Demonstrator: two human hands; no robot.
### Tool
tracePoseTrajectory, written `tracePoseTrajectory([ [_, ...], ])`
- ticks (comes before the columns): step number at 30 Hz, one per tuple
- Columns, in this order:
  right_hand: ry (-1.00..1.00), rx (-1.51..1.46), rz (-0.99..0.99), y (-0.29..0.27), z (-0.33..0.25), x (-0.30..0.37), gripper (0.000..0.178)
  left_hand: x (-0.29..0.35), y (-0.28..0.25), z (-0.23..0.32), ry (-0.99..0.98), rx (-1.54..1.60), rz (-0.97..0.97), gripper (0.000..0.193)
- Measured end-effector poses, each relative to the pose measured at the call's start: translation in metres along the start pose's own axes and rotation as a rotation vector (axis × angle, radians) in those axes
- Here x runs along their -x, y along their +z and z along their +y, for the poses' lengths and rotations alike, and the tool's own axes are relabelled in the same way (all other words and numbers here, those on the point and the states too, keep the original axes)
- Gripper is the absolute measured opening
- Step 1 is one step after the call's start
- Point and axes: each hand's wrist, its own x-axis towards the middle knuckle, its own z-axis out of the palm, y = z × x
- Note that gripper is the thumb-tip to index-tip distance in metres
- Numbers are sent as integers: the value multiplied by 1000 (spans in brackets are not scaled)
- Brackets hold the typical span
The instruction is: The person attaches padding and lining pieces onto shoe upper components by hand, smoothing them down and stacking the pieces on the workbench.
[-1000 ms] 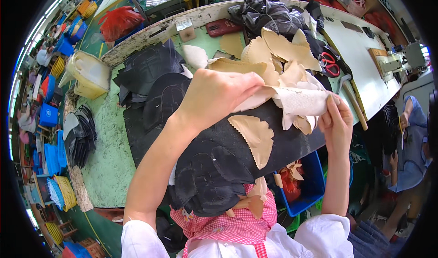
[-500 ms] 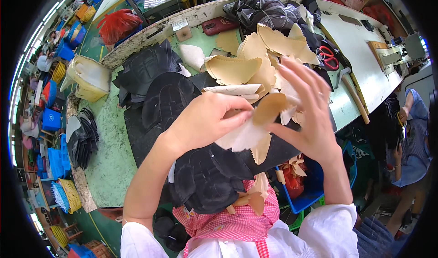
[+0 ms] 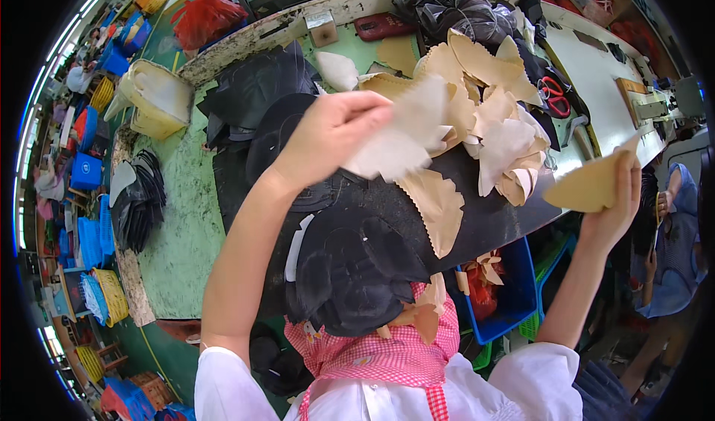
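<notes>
My left hand [image 3: 328,138] pinches a pale, jagged-edged cut piece [image 3: 398,142], blurred by motion, above the table. Off to the right, my right hand [image 3: 617,205] grips a tan cut piece [image 3: 585,189] with fingers wrapped behind it. Between them lies a heap of tan pieces [image 3: 447,67] with zigzag edges, some showing pale backs [image 3: 506,145]. One loose tan piece [image 3: 439,209] rests on the black mat [image 3: 491,212]. Below my left hand, a stack of black cut pieces [image 3: 357,265] sits at the near edge by my lap; more black pieces [image 3: 257,86] lie beyond.
Red-handled scissors [image 3: 555,97] and a hammer [image 3: 581,134] lie at the right. A blue bin [image 3: 514,294] stands below the table edge. A yellowed plastic container [image 3: 156,97] and black pieces [image 3: 138,205] are at left. Another person [image 3: 670,235] works at far right.
My hands have drawn apart. My right hand has moved right with the tan piece, while my left has lifted the pale piece slightly away from me.
</notes>
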Motion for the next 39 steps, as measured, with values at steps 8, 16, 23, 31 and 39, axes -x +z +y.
tracePoseTrajectory([
  [8,276,-17,-515,77,13,64,23,7,35,-6,491,-959,435,29],
  [16,392,-142,-652,114,27,75,21,88,49,-2,-95,48,17,31],
  [23,359,910,-1519,84,4,74,12,124,24,-24,-87,162,354,31],
  [31,114,216,-1061,124,-10,125,17,112,63,-14,13,-29,209,31],
  [39,74,343,-1116,119,-14,128,13,121,72,-14,154,-461,176,8],
])
